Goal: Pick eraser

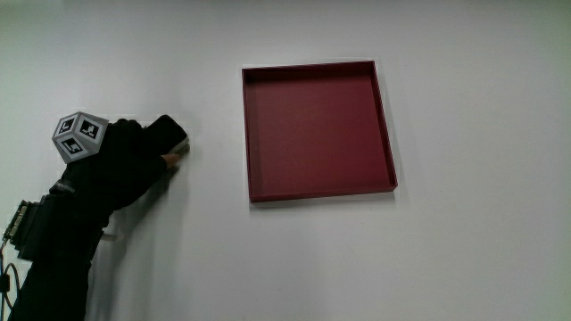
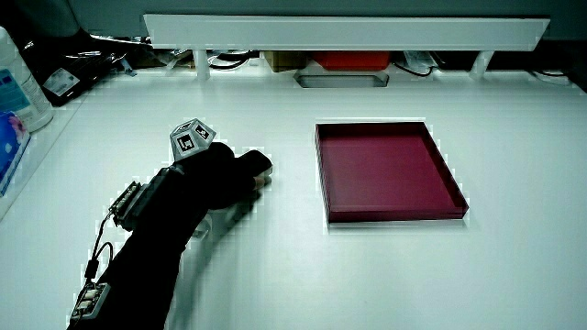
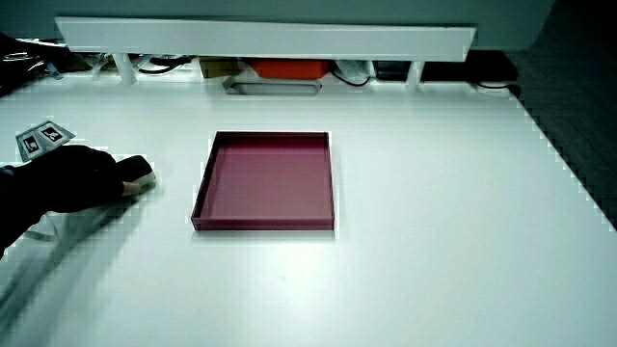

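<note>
Black-gloved hand [image 1: 134,160] is resting on the white bench [image 1: 294,259] beside the maroon tray [image 1: 318,130], fingers [image 1: 166,134] closing narrowly around the eraser [image 3: 142,178]; pinching it squarely should help.

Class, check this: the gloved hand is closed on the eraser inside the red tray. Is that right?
Not quite. The hand is closed on the eraser, but on the bare table beside the red tray, not inside it. The main view shows the tray holding nothing.
</note>
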`<state>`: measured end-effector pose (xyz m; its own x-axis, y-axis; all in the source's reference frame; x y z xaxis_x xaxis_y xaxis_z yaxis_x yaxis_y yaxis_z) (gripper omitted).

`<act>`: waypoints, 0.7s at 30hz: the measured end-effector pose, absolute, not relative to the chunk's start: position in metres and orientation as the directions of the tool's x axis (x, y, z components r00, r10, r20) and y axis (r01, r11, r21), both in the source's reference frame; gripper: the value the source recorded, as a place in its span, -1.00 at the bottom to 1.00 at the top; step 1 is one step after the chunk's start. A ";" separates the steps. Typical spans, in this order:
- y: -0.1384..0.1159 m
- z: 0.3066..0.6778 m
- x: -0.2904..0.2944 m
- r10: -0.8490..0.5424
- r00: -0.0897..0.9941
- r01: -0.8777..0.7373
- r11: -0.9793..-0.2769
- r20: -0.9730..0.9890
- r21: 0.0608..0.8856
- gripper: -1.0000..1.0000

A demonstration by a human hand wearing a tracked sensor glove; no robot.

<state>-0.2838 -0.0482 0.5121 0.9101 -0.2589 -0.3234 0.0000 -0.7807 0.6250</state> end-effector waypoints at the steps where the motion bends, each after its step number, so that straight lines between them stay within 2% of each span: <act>1: -0.048 0.510 -0.283 -0.254 0.910 0.003 -0.786 -0.328 0.618 1.00; 9: -0.055 0.476 -0.252 -0.165 0.897 0.096 -0.833 -0.410 0.545 1.00; 10: -0.056 0.468 -0.245 -0.202 0.885 0.074 -0.829 -0.420 0.554 1.00; 16: -0.067 0.444 -0.207 -0.174 0.851 0.138 -0.836 -0.495 0.531 1.00; 17: -0.070 0.447 -0.202 -0.149 0.831 0.166 -0.853 -0.535 0.495 1.00; 20: -0.073 0.444 -0.184 -0.167 0.818 0.171 -0.843 -0.550 0.509 1.00; 21: -0.076 0.447 -0.178 -0.113 0.817 0.211 -0.853 -0.565 0.477 1.00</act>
